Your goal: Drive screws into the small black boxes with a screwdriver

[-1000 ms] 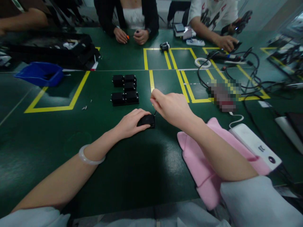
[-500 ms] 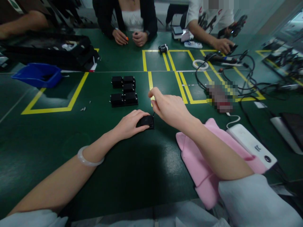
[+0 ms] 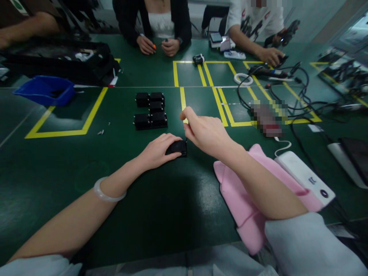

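Note:
My left hand (image 3: 161,151) is closed over a small black block-shaped part (image 3: 178,147), pinning it to the green table with thumb and fingers on either side. Just right of it, my right hand (image 3: 205,132) is curled in a pinch around a thin screwdriver (image 3: 186,140). Only the dark shaft shows, reaching down to the right edge of the part; the handle is hidden in the fingers. Beyond my left hand, several similar black blocks (image 3: 150,111) with small shiny ends stand grouped together. Tiny silver screws (image 3: 101,132) lie loose to their left.
A blue scoop-shaped bin (image 3: 47,92) and black trays (image 3: 94,65) are at the left. A pink cloth (image 3: 238,191) and white power bank (image 3: 304,176) lie by my right forearm. Black cables (image 3: 301,96) sprawl at the right. Other people sit across the table.
Almost nothing differs. My right hand has shifted very slightly, while my left hand and the black part hold their place.

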The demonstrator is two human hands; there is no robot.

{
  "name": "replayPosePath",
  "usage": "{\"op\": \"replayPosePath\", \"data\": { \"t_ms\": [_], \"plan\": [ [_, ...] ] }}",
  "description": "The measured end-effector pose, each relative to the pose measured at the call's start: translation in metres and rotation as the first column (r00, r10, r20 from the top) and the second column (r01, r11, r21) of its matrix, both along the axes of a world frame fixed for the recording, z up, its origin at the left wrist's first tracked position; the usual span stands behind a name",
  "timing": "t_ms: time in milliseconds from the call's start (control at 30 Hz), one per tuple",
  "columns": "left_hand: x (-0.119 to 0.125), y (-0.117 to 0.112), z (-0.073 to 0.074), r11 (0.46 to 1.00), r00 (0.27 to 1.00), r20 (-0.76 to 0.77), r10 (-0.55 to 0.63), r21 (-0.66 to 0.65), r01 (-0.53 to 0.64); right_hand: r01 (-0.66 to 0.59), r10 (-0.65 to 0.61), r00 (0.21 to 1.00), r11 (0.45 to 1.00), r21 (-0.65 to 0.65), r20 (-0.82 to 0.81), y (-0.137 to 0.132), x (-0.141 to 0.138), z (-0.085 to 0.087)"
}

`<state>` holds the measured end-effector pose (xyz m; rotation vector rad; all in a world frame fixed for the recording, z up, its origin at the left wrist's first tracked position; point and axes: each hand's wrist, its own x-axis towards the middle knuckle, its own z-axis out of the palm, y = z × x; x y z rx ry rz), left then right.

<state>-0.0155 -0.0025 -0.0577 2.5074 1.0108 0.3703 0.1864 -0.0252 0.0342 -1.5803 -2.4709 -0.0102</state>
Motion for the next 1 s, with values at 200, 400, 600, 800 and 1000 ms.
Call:
{"op": "replayPosePath", "data": {
  "t_ms": [200,400,600,800,1000],
  "plan": [
    [-0.0005,0.0001,0.0003,1.0,1.0,-0.016,0.001,-0.001,-0.001,-0.002,-0.002,0.998,0.999,0.048,0.067,0.0014,0.0004,-0.0023],
    [-0.0001,0.0006,0.0005,1.0,1.0,-0.023,0.001,-0.006,-0.002,-0.032,0.032,0.999,0.999,0.025,-0.008,0.0001,0.0012,-0.0016],
    [-0.0009,0.0004,-0.0003,1.0,1.0,-0.014,-0.001,-0.008,0.001,-0.021,0.018,0.999,0.999,0.044,0.052,-0.0002,0.0004,-0.0006],
    [-0.0002,0.0008,-0.0002,1.0,1.0,-0.009,-0.004,-0.013,0.004,0.01,-0.013,0.998,0.999,0.043,0.067,0.0023,-0.0042,-0.0006],
    [0.0001,0.0008,-0.0007,1.0,1.0,-0.012,-0.002,-0.004,0.002,0.004,-0.006,0.999,0.999,0.052,0.042,-0.0008,-0.0076,0.0001]
  ]
}}
